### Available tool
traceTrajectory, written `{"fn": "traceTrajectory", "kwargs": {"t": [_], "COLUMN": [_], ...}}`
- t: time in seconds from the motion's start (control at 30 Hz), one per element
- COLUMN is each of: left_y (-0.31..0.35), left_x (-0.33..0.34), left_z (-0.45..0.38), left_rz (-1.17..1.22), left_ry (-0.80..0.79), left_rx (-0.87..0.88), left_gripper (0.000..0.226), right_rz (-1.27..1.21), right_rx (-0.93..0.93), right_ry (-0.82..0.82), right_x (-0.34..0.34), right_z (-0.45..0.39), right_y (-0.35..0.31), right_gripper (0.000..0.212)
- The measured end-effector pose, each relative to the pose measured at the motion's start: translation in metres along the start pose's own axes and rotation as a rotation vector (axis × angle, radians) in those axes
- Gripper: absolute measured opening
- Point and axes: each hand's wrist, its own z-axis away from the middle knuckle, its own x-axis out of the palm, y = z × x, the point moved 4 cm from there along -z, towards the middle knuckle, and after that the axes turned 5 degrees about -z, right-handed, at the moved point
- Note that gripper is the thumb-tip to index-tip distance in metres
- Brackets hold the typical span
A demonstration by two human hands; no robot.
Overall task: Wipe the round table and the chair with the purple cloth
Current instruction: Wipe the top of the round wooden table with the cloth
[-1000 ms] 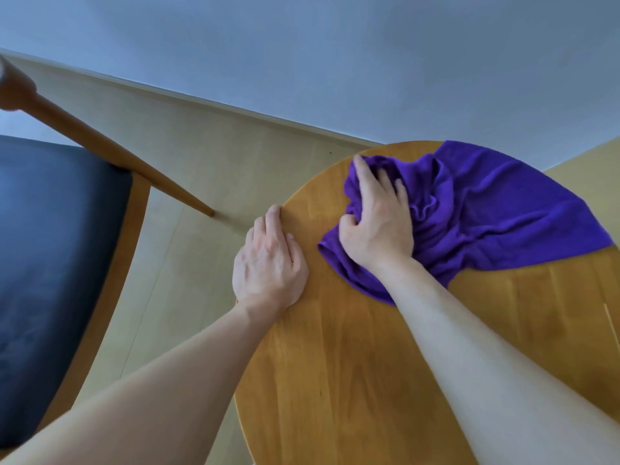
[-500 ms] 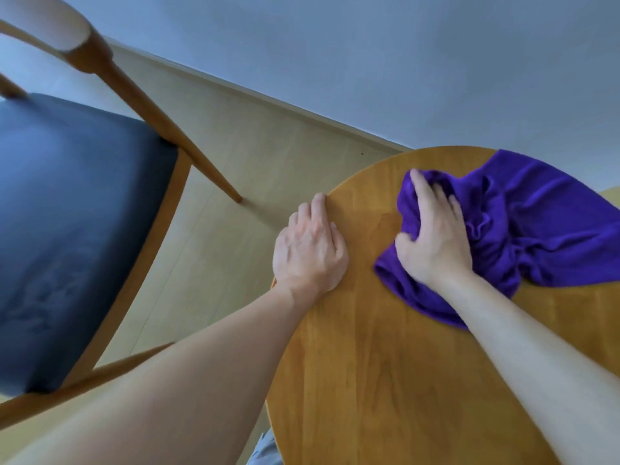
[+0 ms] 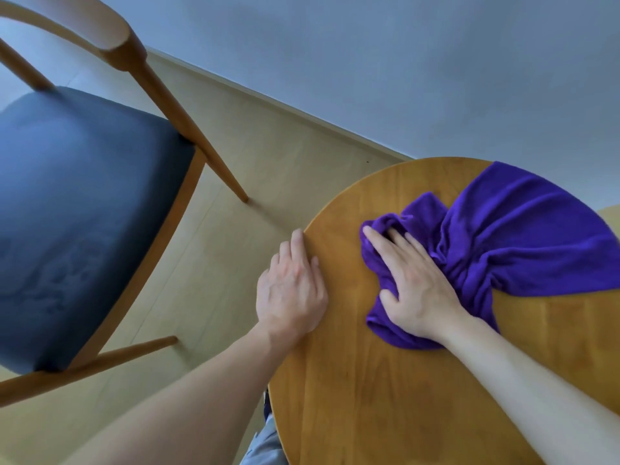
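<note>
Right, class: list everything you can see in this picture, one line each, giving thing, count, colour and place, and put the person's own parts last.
round table: one, honey-brown wood, lower right
purple cloth: one, purple, bunched on the table's far side, partly under the right hand
chair: one, wooden frame with dark seat, left, apart from the table
floor: pale wood, between chair and table
wall: grey-blue, top
left hand: one, flat on the table's left edge
right hand: one, pressing on the cloth, fingers straight

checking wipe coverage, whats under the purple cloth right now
The purple cloth lies bunched on the round table, the right hand pressing flat on it. The wood beneath the cloth is covered, so its state cannot be seen.
</note>
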Motion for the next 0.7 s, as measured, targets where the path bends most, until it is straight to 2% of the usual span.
{"fn": "traceTrajectory", "kwargs": {"t": [0.13,0.23,0.3,0.37,0.47,0.57,0.63,0.7], "left_y": [-0.006,-0.007,-0.008,-0.008,-0.007,-0.01,-0.009,-0.009], "left_x": [0.001,0.002,0.001,0.0,0.002,0.004,0.005,0.005], "left_z": [0.008,0.006,0.008,0.008,0.007,0.006,0.006,0.006], "left_rz": [0.027,0.048,0.043,0.031,0.025,0.042,0.043,0.037], "left_ry": [0.004,0.0,0.01,0.025,0.03,0.024,0.028,0.035], "left_rx": [-0.021,-0.036,-0.04,-0.044,-0.036,-0.051,-0.046,-0.04], "left_gripper": [0.049,0.048,0.048,0.048,0.049,0.048,0.048,0.048], "right_rz": [-0.1,-0.106,-0.104,-0.09,-0.026,0.027,0.056,0.006], "right_rx": [0.243,0.43,0.392,0.246,0.003,-0.136,-0.143,0.027], "right_ry": [0.226,0.367,0.343,0.246,0.078,-0.095,-0.114,0.006], "right_x": [-0.015,-0.012,-0.004,0.006,0.018,0.018,0.003,-0.014], "right_z": [-0.019,-0.055,-0.074,-0.075,-0.048,-0.012,-0.002,-0.013], "right_y": [0.015,-0.002,-0.021,-0.036,-0.044,-0.03,-0.009,0.011], "right_gripper": [0.094,0.097,0.098,0.099,0.099,0.1,0.099,0.098]}}
